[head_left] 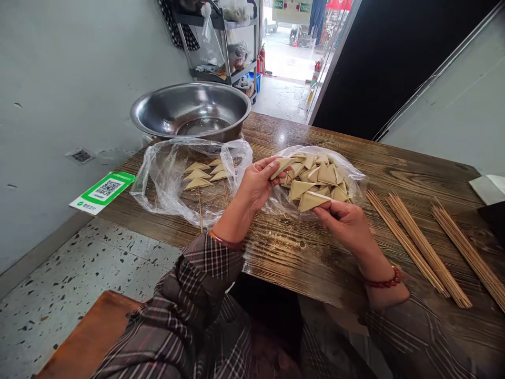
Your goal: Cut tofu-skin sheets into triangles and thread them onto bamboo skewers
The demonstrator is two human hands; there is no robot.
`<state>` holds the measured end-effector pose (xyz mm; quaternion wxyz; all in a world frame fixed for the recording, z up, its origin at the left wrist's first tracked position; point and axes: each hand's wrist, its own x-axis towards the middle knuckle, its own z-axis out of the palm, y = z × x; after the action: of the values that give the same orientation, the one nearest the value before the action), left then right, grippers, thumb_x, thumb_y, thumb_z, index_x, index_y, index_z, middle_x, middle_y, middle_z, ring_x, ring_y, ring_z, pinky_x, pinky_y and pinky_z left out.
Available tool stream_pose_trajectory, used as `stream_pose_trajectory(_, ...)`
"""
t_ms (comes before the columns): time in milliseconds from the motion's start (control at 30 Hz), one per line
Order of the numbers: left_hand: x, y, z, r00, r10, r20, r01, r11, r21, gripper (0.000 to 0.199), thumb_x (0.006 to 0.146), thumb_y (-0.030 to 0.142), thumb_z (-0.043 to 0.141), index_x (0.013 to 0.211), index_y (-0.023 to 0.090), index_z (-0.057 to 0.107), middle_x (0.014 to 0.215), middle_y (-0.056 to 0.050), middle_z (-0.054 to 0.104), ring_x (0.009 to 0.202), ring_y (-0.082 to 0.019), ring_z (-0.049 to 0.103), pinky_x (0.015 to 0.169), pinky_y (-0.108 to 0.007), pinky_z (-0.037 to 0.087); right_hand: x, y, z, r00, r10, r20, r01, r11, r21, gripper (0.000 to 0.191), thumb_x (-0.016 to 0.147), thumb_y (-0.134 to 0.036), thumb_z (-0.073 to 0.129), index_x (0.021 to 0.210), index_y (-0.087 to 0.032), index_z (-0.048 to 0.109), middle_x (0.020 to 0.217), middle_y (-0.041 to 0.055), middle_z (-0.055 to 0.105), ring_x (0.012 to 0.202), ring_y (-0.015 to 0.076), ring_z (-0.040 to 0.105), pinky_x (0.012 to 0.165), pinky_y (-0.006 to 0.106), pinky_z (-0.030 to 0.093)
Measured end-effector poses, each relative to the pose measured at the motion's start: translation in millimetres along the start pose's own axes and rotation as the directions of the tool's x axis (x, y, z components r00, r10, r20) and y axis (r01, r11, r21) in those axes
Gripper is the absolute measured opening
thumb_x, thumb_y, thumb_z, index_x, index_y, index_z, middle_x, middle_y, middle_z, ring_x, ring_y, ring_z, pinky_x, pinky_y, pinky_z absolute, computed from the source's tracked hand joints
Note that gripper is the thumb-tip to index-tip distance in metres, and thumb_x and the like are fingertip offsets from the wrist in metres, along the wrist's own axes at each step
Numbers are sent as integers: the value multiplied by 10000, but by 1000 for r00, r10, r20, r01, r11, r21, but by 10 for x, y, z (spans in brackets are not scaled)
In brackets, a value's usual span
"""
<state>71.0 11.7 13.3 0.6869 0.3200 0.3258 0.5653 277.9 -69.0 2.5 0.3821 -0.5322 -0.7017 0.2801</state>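
- Two hands work above the counter, both pinching. The left hand has its thumb over its fingers on a tan folded triangle, gripping it near one end, perhaps so most of the flat piece stays uncovered.
- Thumb and fingers of the right hand close on the corner of another triangle, at the near edge of the pile. Whether a stick is also in that grip, I cannot tell.
- Just beyond both hands lies the pile of triangles, loose and overlapping on a clear bag. The plastic probably keeps them off the bare wood, and lying this near makes them easy to reach.
- Left of the left hand, two rows of triangles sit on thin sticks, points away from the person, on a second clear bag. Laid flat and side by side, they likely stay tidy; their stick ends face the person, handy for gripping.
- Right of the right hand, bundles of bare sticks lie slanting, roughly parallel, presumably so single ones come away easily.
- Farther off, beyond the left hand, a wide metal basin stands near the wall, apparently out of the way.
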Motion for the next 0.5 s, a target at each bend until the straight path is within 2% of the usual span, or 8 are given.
stream_pose_trajectory(233,-10,1,5,1000,-9,9,9,1000,-19,109,831,175,708,921,114,699,805,-77,738,611,-61,604,532,-171,410,-7,17,3,1000,-2,0,2,1000,6,279,859,-389,606,730,-169,720,523,-22,543,503,111,441,500,249,334)
stream_pose_trajectory(500,-8,-45,2,998,61,34,-62,998,15,236,751,215,797,945,118,702,781,-53,725,603,-65,608,516,-168,384,-14,60,16,1000,26,-18,-25,999,30,288,866,-395,611,728,-163,714,530,-26,530,508,107,432,504,246,335)
